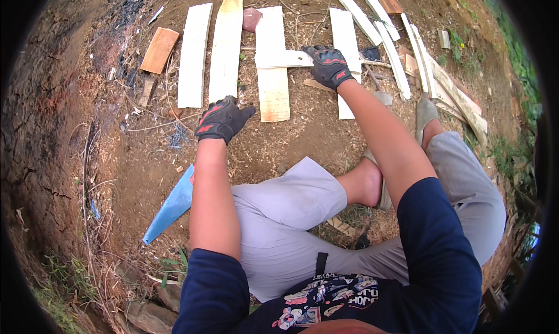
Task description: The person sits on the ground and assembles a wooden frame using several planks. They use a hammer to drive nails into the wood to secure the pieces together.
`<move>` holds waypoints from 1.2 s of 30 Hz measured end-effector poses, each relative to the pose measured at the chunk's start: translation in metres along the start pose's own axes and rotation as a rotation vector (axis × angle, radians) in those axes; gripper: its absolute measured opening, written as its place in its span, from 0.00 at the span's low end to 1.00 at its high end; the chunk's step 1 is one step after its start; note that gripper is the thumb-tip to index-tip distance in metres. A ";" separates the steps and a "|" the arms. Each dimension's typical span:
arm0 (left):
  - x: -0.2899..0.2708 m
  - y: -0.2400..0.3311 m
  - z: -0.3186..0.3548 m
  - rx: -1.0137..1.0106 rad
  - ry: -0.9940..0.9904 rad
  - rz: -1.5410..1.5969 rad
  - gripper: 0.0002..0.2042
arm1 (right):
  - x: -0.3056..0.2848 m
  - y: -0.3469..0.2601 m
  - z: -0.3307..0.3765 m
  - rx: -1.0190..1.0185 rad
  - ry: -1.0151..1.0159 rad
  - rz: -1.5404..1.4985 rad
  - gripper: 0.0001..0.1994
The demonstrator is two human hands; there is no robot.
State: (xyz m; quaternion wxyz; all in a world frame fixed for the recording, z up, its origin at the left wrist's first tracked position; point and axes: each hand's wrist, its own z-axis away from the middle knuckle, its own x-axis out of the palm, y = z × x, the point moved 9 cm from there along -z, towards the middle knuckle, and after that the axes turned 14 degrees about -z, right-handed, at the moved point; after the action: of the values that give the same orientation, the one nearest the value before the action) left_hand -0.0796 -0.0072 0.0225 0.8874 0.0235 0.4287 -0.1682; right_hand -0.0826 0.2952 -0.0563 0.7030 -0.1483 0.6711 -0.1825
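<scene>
My right hand [329,66], in a black and red glove, grips the end of a short pale wooden piece [282,59]. That piece lies crosswise over a pale plank [272,89] on the dirt. My left hand [222,118], gloved the same way, hovers low over the ground with fingers loosely apart and holds nothing. It is just below the near end of another pale plank [225,46]. Two more planks [194,54] [345,37] lie alongside, all roughly parallel.
A blue saw blade [172,206] lies on the ground by my left elbow. A brown board [159,50] sits at the far left. A pile of thin slats [419,60] lies at the right. My bent legs [291,217] fill the foreground; wood chips cover the dirt.
</scene>
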 end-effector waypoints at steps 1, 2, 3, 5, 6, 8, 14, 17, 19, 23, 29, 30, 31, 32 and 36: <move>0.000 0.001 0.000 -0.004 -0.009 0.003 0.39 | -0.002 0.008 0.003 0.018 -0.007 0.010 0.27; 0.001 0.000 0.000 -0.010 -0.017 0.005 0.39 | -0.005 0.011 0.005 0.018 -0.011 0.015 0.25; 0.001 -0.001 0.000 -0.017 -0.025 0.007 0.39 | -0.008 0.014 0.006 0.017 -0.015 0.019 0.24; 0.001 0.000 0.000 -0.014 -0.015 0.014 0.39 | -0.011 0.021 0.009 0.018 -0.021 0.029 0.21; 0.000 0.001 0.000 -0.010 -0.010 0.017 0.39 | -0.015 0.022 0.009 0.002 0.013 0.041 0.20; -0.001 0.003 0.001 -0.004 -0.001 0.021 0.39 | -0.022 0.025 0.006 -0.002 0.100 0.026 0.19; 0.005 -0.003 -0.003 -0.011 0.025 -0.012 0.37 | -0.023 0.017 0.006 0.049 0.062 -0.041 0.17; 0.002 0.001 -0.004 0.005 0.051 -0.019 0.36 | -0.017 0.027 0.006 0.002 0.141 -0.089 0.17; 0.001 0.005 -0.004 0.008 0.043 -0.019 0.37 | -0.014 0.035 0.006 0.006 0.162 -0.112 0.17; 0.001 0.003 -0.003 0.005 0.035 -0.028 0.37 | -0.014 0.031 0.006 0.051 0.077 -0.088 0.23; 0.001 -0.001 -0.002 0.005 0.027 -0.001 0.39 | -0.043 0.069 0.028 0.207 0.117 -0.208 0.33; 0.002 -0.010 0.003 -0.015 0.008 0.008 0.39 | -0.054 0.068 0.034 0.228 0.116 -0.247 0.34; -0.001 -0.001 0.000 0.003 0.010 0.005 0.39 | -0.067 0.098 0.046 0.203 0.241 -0.135 0.32; -0.001 0.006 -0.003 0.017 0.009 -0.001 0.40 | -0.067 0.128 0.058 0.258 0.253 -0.064 0.31; 0.002 0.007 -0.004 0.034 0.011 -0.029 0.39 | -0.054 0.162 0.086 0.358 0.028 0.031 0.28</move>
State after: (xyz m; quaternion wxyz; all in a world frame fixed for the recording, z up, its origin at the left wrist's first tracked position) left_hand -0.0788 -0.0010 0.0178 0.8818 0.0331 0.4311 -0.1882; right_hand 0.0109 0.4611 -0.0770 0.7116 -0.0077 0.6398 -0.2903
